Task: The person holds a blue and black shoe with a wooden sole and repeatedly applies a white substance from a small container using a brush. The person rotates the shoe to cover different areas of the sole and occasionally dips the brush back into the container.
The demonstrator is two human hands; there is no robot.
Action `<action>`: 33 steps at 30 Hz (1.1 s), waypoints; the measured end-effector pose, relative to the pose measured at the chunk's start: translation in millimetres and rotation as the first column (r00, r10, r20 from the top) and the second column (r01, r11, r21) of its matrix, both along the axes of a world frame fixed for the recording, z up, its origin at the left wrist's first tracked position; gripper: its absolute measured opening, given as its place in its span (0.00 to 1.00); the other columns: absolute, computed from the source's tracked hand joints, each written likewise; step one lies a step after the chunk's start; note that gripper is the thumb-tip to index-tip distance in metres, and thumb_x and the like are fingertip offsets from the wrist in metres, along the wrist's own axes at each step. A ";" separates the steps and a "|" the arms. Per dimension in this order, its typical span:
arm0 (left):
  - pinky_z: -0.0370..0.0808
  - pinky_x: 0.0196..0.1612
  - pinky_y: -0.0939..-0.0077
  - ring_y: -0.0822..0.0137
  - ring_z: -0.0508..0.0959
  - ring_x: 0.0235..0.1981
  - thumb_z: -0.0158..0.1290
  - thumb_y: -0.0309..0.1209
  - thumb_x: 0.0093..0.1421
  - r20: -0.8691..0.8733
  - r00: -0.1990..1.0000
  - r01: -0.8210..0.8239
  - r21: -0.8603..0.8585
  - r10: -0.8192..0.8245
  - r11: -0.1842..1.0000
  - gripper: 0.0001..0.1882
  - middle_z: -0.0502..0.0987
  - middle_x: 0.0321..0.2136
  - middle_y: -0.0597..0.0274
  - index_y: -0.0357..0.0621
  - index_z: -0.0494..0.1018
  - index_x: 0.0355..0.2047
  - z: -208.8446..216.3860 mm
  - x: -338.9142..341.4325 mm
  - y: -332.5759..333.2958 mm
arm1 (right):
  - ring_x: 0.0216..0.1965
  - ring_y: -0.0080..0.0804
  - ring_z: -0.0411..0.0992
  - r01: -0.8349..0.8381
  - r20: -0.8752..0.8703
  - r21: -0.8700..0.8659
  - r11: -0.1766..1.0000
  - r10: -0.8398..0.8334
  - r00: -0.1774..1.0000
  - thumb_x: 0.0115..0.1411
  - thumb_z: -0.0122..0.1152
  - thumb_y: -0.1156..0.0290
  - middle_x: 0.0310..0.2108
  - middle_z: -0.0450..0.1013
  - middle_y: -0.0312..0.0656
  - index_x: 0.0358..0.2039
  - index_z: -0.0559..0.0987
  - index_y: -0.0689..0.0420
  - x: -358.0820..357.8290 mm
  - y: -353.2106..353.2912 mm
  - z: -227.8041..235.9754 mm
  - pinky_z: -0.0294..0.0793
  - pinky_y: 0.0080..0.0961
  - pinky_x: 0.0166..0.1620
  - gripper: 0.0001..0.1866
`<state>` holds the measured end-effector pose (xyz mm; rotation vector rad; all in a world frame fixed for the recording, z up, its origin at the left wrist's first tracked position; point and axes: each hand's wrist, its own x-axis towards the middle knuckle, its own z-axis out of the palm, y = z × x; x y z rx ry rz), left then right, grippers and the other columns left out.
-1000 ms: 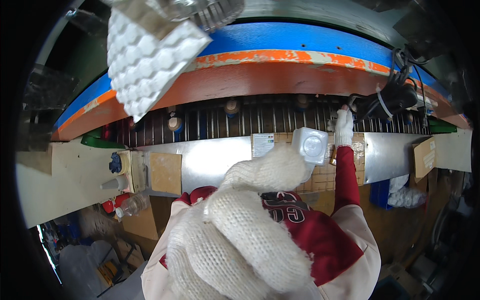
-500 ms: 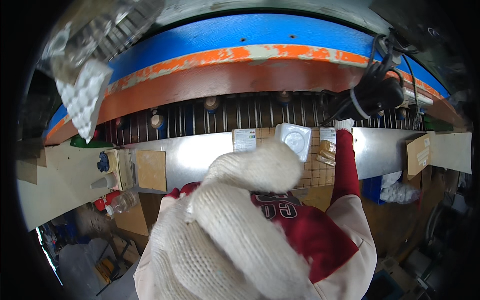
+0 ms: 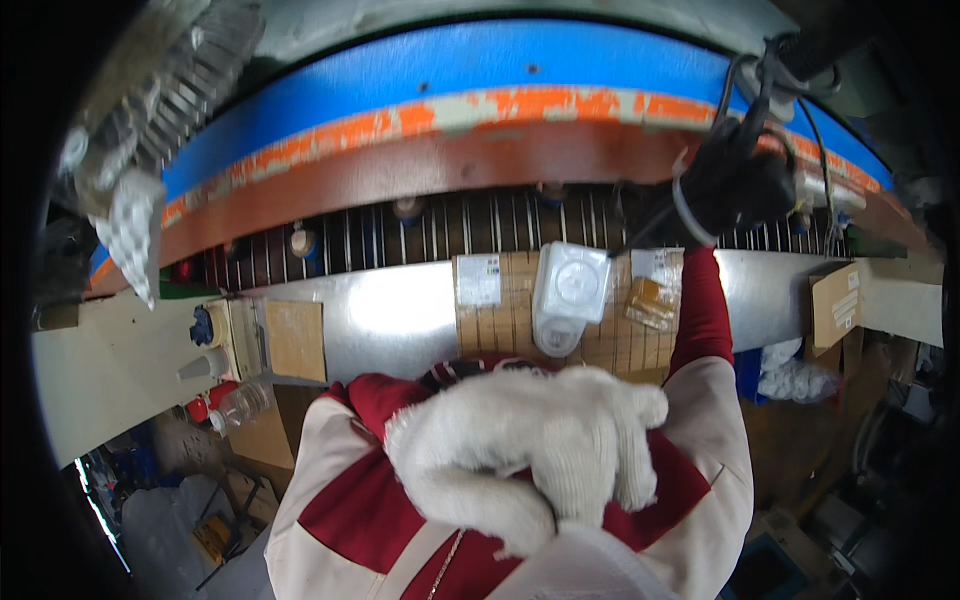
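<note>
**One gloved hand close in, the other lost behind cables**

Nearest, at the lower edge, is a pale, semi-clear shape (image 3: 590, 565) that I cannot identify. Just above it the left hand (image 3: 560, 440), in a white knitted glove, is before the chest with its fingers loosely bent. The glove overlaps that shape in this view; whether it grips it, or merely passes in front, I cannot tell.

Beyond the chest, a brown cardboard carton (image 3: 500, 335) lies on the metal bench (image 3: 385, 315), probably set there to be within easy reach of both arms. A clear plastic tray (image 3: 578, 285) rests on the carton, near its middle — a broad spot that likely keeps it steady — with a rounded clear piece (image 3: 558, 337) at its near end. Right of it on the carton is a small amber packet (image 3: 653, 303).

The right sleeve (image 3: 702, 315) stretches forward past the carton's right side, but a black cable bundle (image 3: 730, 190) covers the right hand, so its opening and any hold cannot be told. A pale tie circles the bundle, presumably to keep the loops together.

Farther off run the metal rollers (image 3: 480, 225), then a beam (image 3: 450, 60) with a blue face and flaking orange edge.
</note>
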<state>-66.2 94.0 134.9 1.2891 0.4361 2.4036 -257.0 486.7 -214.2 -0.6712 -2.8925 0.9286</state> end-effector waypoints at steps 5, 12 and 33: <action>0.57 0.41 0.60 0.59 0.75 0.33 0.53 0.36 0.64 0.197 0.980 0.009 -0.056 0.003 0.998 0.13 0.74 0.25 0.60 0.40 0.75 0.27 3.6 36.9 -3.5 | 0.36 0.29 0.78 0.173 0.074 -0.482 0.859 -0.157 0.985 0.47 0.76 0.54 0.38 0.81 0.44 0.44 0.79 0.67 31.8 11.5 34.1 0.76 0.27 0.42 0.32; 0.57 0.38 0.58 0.56 0.76 0.38 0.56 0.34 0.62 0.102 0.941 0.329 -0.068 -0.322 0.942 0.10 0.77 0.26 0.63 0.38 0.78 0.29 13.0 75.2 -7.8 | 0.29 0.15 0.70 0.025 -0.108 -0.860 0.510 -0.229 0.967 0.60 0.66 0.68 0.31 0.73 0.29 0.40 0.76 0.55 184.0 -48.8 77.8 0.70 0.16 0.33 0.10; 0.66 0.65 0.45 0.52 0.69 0.63 0.69 0.39 0.52 0.655 0.739 0.311 -0.539 0.157 0.783 0.46 0.69 0.62 0.51 0.43 0.58 0.67 -175.0 151.8 -96.2 | 0.27 0.16 0.63 -0.293 -0.320 -0.782 0.550 0.049 0.946 0.57 0.70 0.63 0.27 0.66 0.29 0.44 0.74 0.59 389.7 -227.2 208.0 0.66 0.15 0.29 0.20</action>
